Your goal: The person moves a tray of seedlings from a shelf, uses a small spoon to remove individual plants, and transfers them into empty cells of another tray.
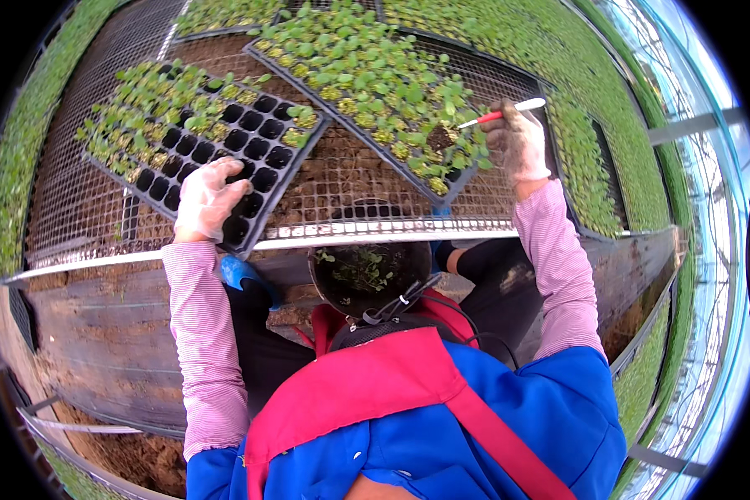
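My left hand (206,199), in a thin translucent glove, rests at the near edge of a black plastic cell tray (269,194). Its thumb and fingers are apart over bare cells, with no object visible between them. Leafy seedlings (140,115) fill much of that tray's far and left side. In my soiled, gloved right hand (517,140) is a slim red-and-white hand tool (497,116) with a pale metal tip. A seedling plug with dark soil (439,137) is at the tip, above a second, densely planted seedling tray (362,81). Whether the plug touches that tray is unclear.
Both trays lie slanted on a wire mesh bench (350,172) with a white metal front rail (375,237). Below the rail, a dark bucket (369,275) between my legs holds plant scraps. More seedling trays (506,37) stretch behind and right. A cable (412,294) hangs at my chest.
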Available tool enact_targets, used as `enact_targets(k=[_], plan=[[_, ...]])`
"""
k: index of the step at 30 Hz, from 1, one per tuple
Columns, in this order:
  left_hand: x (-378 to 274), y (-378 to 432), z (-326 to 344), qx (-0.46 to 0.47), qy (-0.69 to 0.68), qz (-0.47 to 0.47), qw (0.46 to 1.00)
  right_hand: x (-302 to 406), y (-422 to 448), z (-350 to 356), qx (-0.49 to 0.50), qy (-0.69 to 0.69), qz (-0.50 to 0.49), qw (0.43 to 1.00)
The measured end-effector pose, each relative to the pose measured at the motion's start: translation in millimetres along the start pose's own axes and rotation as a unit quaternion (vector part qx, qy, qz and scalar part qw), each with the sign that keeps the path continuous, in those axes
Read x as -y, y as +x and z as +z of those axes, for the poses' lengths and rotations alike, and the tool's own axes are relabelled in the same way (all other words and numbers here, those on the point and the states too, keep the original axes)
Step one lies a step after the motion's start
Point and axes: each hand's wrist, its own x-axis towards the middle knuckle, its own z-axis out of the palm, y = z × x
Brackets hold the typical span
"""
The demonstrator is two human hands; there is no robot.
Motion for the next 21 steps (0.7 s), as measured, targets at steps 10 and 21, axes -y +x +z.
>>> enact_targets(k=[10,21], plan=[[-40.9,-22.3,11.0,-0.182,-0.147,-0.028,0.972,-31.0,-30.9,-71.6,-0.094,-0.026,-0.050,0.994],[-167.3,-66.4,53.3,-0.051,-0.021,0.101,0.993,-48.8,-33.4,-46.9,0.080,-0.355,-0.276,0.890]])
